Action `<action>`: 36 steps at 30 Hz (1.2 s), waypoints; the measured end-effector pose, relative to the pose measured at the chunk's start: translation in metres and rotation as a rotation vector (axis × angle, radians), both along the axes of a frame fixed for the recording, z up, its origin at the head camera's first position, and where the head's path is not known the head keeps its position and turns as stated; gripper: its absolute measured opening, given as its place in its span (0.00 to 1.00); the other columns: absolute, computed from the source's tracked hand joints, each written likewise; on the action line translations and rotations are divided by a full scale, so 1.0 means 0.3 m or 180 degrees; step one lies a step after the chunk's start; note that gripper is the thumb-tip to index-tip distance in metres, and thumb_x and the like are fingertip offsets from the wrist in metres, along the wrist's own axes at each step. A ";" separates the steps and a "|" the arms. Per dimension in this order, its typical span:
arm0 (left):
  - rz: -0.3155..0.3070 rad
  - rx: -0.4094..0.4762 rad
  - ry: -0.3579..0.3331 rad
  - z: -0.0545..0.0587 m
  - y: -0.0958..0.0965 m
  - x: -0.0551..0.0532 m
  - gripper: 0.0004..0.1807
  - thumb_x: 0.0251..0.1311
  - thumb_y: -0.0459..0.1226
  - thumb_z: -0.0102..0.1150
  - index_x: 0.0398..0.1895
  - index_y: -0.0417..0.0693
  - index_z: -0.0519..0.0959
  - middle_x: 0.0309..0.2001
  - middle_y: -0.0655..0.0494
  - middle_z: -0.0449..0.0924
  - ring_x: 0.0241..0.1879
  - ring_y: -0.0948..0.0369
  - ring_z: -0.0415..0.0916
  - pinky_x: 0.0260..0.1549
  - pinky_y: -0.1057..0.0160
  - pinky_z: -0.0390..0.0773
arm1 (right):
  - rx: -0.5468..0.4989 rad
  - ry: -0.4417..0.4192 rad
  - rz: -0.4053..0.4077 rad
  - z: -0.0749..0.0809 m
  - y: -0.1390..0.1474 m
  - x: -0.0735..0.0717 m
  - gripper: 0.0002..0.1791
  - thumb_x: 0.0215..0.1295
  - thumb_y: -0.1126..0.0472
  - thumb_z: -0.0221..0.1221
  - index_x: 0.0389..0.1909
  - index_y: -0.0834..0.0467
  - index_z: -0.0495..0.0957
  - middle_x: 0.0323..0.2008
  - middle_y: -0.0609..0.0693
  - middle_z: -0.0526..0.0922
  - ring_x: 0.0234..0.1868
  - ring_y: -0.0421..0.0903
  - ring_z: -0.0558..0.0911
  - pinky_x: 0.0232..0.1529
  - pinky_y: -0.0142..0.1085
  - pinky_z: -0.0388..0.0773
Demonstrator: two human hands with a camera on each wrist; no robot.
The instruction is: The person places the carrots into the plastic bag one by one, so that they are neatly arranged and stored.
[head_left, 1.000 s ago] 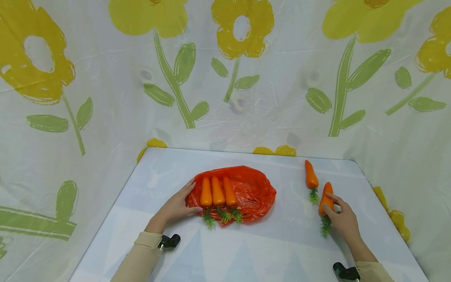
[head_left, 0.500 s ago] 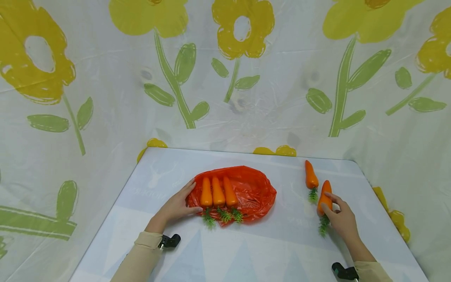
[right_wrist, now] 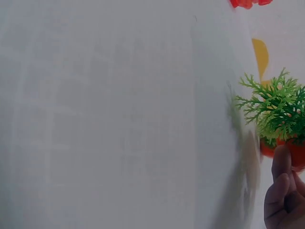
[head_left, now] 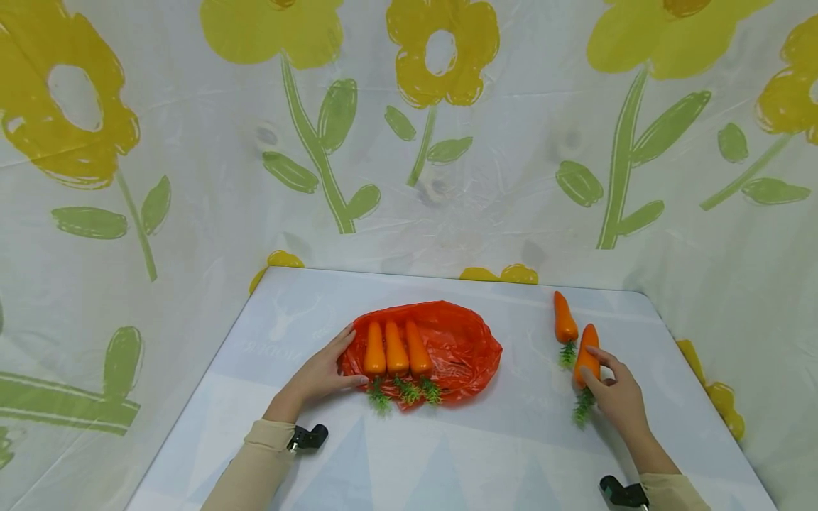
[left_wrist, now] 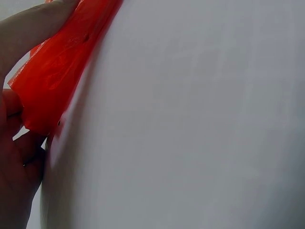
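A red plastic bag (head_left: 463,348) lies spread on the table, left of its middle. Three orange toy carrots (head_left: 397,351) rest side by side on its left part, green tops toward me. My left hand (head_left: 319,372) holds the bag's left edge; in the left wrist view the thumb lies over the red plastic (left_wrist: 52,81) and fingers show at its other side. My right hand (head_left: 615,390) pinches another carrot (head_left: 585,351) between thumb and fingers, its leafy top (right_wrist: 281,107) pointing to me. Just beyond it, one more carrot (head_left: 564,319) lies untouched.
The white table (head_left: 473,461) has pale blue triangle prints and ends at a back edge by a curtain (head_left: 486,213) with yellow flowers. Black wrist cameras (head_left: 309,436) sit at both cuffs, close above the tabletop.
My right hand has shifted slightly left and away from me with the carrot, bringing it nearer the lone carrot. The left hand, bag and three carrots stay put.
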State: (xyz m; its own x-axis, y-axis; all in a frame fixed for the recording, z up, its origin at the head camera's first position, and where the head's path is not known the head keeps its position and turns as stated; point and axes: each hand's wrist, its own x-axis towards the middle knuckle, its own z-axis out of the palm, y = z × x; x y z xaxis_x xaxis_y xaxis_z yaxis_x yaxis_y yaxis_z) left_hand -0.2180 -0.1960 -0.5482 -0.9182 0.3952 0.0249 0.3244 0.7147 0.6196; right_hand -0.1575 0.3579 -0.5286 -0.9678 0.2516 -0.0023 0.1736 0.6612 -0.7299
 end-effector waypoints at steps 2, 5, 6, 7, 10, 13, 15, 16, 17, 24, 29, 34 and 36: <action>0.0002 0.0011 -0.0015 0.000 0.000 0.000 0.59 0.53 0.63 0.71 0.80 0.42 0.56 0.82 0.54 0.47 0.78 0.46 0.52 0.71 0.42 0.61 | -0.0028 -0.0004 0.0010 0.005 -0.007 0.002 0.32 0.75 0.45 0.56 0.74 0.57 0.66 0.66 0.67 0.67 0.31 0.48 0.72 0.24 0.33 0.73; 0.0020 0.0021 -0.0063 0.001 0.000 0.001 0.59 0.53 0.63 0.71 0.80 0.43 0.56 0.82 0.55 0.46 0.78 0.47 0.52 0.71 0.42 0.61 | -0.0045 -0.0004 0.0034 0.012 -0.014 0.003 0.33 0.75 0.45 0.56 0.74 0.57 0.66 0.66 0.67 0.66 0.30 0.48 0.72 0.24 0.32 0.73; 0.0024 0.0022 -0.0078 0.002 0.000 0.002 0.59 0.53 0.63 0.71 0.80 0.43 0.56 0.82 0.55 0.46 0.78 0.47 0.52 0.71 0.42 0.61 | -0.0048 0.0003 0.0046 0.014 -0.016 0.004 0.32 0.75 0.46 0.56 0.74 0.57 0.66 0.66 0.66 0.66 0.29 0.47 0.72 0.24 0.32 0.73; 0.0027 0.0023 -0.0088 0.002 0.000 0.002 0.59 0.53 0.63 0.71 0.80 0.43 0.56 0.82 0.55 0.46 0.78 0.47 0.52 0.71 0.42 0.61 | -0.0048 0.0013 0.0058 0.014 -0.017 0.004 0.32 0.75 0.46 0.56 0.74 0.56 0.66 0.66 0.66 0.67 0.28 0.46 0.72 0.23 0.32 0.73; 0.0039 0.0028 -0.0119 0.002 0.002 0.003 0.59 0.53 0.63 0.70 0.81 0.44 0.55 0.82 0.56 0.45 0.78 0.47 0.51 0.72 0.42 0.60 | -0.0056 0.0043 0.0078 0.016 -0.019 0.004 0.32 0.75 0.46 0.57 0.74 0.57 0.66 0.66 0.66 0.67 0.26 0.45 0.72 0.22 0.32 0.73; 0.0039 0.0021 -0.0107 0.000 0.002 0.003 0.60 0.52 0.64 0.70 0.81 0.44 0.55 0.82 0.56 0.45 0.78 0.47 0.52 0.72 0.42 0.60 | -0.0061 0.0062 0.0083 0.017 -0.021 0.003 0.32 0.75 0.46 0.57 0.74 0.56 0.66 0.66 0.66 0.66 0.26 0.44 0.72 0.22 0.33 0.74; 0.0040 0.0017 -0.0094 0.000 0.002 0.002 0.60 0.52 0.64 0.70 0.81 0.44 0.55 0.82 0.56 0.45 0.78 0.47 0.52 0.71 0.42 0.61 | -0.0073 0.0079 0.0087 0.018 -0.022 0.002 0.32 0.75 0.46 0.57 0.74 0.56 0.66 0.66 0.66 0.66 0.25 0.44 0.72 0.21 0.33 0.75; 0.0037 0.0017 -0.0086 0.000 0.002 0.002 0.60 0.52 0.64 0.70 0.81 0.44 0.55 0.82 0.56 0.45 0.78 0.47 0.52 0.71 0.42 0.61 | -0.0078 0.0084 0.0087 0.020 -0.023 0.002 0.32 0.75 0.46 0.57 0.74 0.56 0.66 0.66 0.66 0.66 0.25 0.44 0.72 0.21 0.33 0.75; 0.0033 0.0015 -0.0080 0.000 0.001 0.002 0.60 0.52 0.64 0.70 0.81 0.44 0.55 0.82 0.56 0.45 0.78 0.47 0.52 0.71 0.42 0.61 | -0.0084 0.0092 0.0090 0.022 -0.025 0.002 0.32 0.75 0.46 0.57 0.74 0.56 0.66 0.66 0.66 0.66 0.25 0.44 0.72 0.21 0.33 0.75; 0.0017 0.0001 -0.0031 0.001 0.001 0.001 0.60 0.52 0.64 0.70 0.80 0.43 0.56 0.82 0.55 0.46 0.78 0.47 0.52 0.71 0.42 0.61 | -0.0109 0.0092 0.0141 0.026 -0.040 0.005 0.32 0.75 0.46 0.58 0.74 0.56 0.66 0.66 0.66 0.66 0.25 0.44 0.72 0.21 0.32 0.74; 0.0026 0.0009 -0.0066 0.001 0.002 0.001 0.60 0.52 0.64 0.70 0.80 0.43 0.56 0.82 0.55 0.46 0.78 0.47 0.52 0.71 0.42 0.61 | -0.0125 0.0067 0.0129 0.017 -0.048 0.000 0.32 0.75 0.47 0.58 0.74 0.55 0.66 0.66 0.66 0.66 0.28 0.45 0.73 0.22 0.32 0.75; 0.0031 0.0004 -0.0067 0.001 0.002 0.001 0.60 0.52 0.64 0.70 0.80 0.43 0.56 0.82 0.55 0.46 0.78 0.47 0.52 0.71 0.42 0.61 | -0.0142 0.0090 0.0157 0.008 -0.055 -0.009 0.31 0.75 0.48 0.58 0.73 0.56 0.66 0.66 0.65 0.66 0.29 0.46 0.73 0.22 0.33 0.76; 0.0028 -0.0007 -0.0042 0.001 0.001 0.001 0.60 0.52 0.64 0.70 0.80 0.43 0.56 0.82 0.55 0.46 0.78 0.47 0.52 0.71 0.42 0.61 | -0.0165 0.0112 0.0176 0.007 -0.058 -0.011 0.31 0.74 0.49 0.59 0.73 0.56 0.67 0.66 0.65 0.67 0.27 0.45 0.73 0.21 0.33 0.76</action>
State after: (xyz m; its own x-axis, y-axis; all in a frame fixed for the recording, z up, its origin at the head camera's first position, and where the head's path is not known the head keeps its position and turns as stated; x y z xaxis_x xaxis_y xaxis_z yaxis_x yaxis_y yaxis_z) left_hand -0.2176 -0.1957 -0.5479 -0.9219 0.3872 0.0118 0.3099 0.7188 0.6224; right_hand -0.1607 0.3405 -0.5266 -0.9800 0.1981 0.0202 0.1116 0.6302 -0.7684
